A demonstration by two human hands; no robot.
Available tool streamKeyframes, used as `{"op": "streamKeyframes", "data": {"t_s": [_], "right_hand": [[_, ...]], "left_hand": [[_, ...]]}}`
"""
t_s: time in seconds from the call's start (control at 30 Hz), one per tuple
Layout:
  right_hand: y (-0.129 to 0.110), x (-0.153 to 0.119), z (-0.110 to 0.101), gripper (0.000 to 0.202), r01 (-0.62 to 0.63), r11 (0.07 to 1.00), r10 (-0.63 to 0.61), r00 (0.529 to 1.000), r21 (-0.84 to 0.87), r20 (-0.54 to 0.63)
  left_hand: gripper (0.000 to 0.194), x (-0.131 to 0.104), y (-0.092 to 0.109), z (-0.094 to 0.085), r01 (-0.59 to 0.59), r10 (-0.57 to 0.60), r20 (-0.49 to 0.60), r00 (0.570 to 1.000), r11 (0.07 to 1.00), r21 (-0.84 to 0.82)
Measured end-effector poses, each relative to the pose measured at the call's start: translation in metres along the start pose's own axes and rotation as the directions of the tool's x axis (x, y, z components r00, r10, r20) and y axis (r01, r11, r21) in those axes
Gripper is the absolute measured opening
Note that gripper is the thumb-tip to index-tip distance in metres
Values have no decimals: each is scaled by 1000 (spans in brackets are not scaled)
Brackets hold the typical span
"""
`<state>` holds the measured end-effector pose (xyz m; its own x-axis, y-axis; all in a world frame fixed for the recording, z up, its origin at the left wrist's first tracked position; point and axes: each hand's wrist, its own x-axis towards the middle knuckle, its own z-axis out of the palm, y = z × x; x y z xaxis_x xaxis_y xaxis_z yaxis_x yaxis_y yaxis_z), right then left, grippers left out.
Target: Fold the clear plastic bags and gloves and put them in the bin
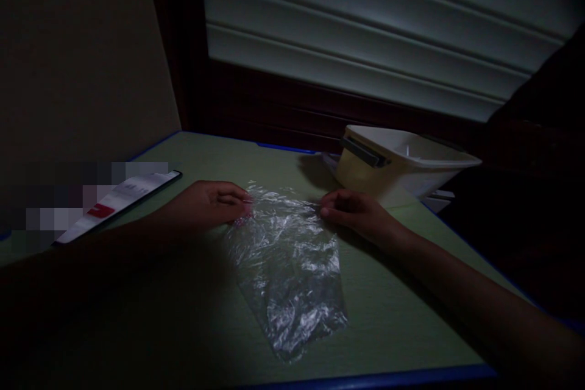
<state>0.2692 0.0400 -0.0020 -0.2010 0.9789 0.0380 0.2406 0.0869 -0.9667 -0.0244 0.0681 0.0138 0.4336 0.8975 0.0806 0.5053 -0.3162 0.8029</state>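
Note:
A crumpled clear plastic bag point(292, 268) lies spread on the green table point(402, 323), its lower end pointing toward the near edge. At the bag's upper left corner, my left hand point(212, 204) pinches the film between thumb and fingers. My right hand point(359, 213) holds the upper right corner in a similar pinch, so the far edge of the bag runs between both hands. The light is dim and the fingertips are partly hard to see.
Behind my right hand stands a pale container point(393, 164) with a dark handle clip, at the table's right edge. A white and red packet point(119, 204) lies at the left, partly pixelated. Beyond the table are a wall and a slatted shutter point(356, 30).

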Motion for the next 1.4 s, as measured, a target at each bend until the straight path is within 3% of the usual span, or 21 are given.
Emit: {"op": "streamKeyframes", "data": {"t_s": [0.17, 0.33, 0.53, 0.77, 1.03, 1.17, 1.4], "right_hand": [[1, 1, -2, 46, -14, 998, 11, 999, 66, 46], [3, 3, -3, 54, -22, 996, 22, 1000, 84, 1], [-1, 1, -1, 32, -20, 999, 20, 1000, 32, 7], [0, 2, -3, 36, -25, 1000, 25, 999, -9, -24], [-2, -1, -3, 34, -16, 1000, 16, 999, 17, 28], [-2, 0, -3, 32, -12, 999, 12, 1000, -32, -3], [-1, 0, -7, 29, 6, 996, -7, 1000, -89, -10]], "left_hand": [[29, 0, -3, 2, 13, -15, -43, 999, 999, -47], [29, -1, -2, 2, 27, -32, -54, 998, 996, -85], [30, 0, -1, 3, 64, -73, -68, 995, 991, -117], [33, 0, 4, -2, 110, -113, -32, 993, 990, -87], [30, -2, 6, -3, 53, -53, -3, 999, 999, 8], [27, -2, 5, -3, 3, -3, -25, 1000, 1000, -2], [21, 0, 7, -12, -23, 18, 63, 998, 998, 66]]}}
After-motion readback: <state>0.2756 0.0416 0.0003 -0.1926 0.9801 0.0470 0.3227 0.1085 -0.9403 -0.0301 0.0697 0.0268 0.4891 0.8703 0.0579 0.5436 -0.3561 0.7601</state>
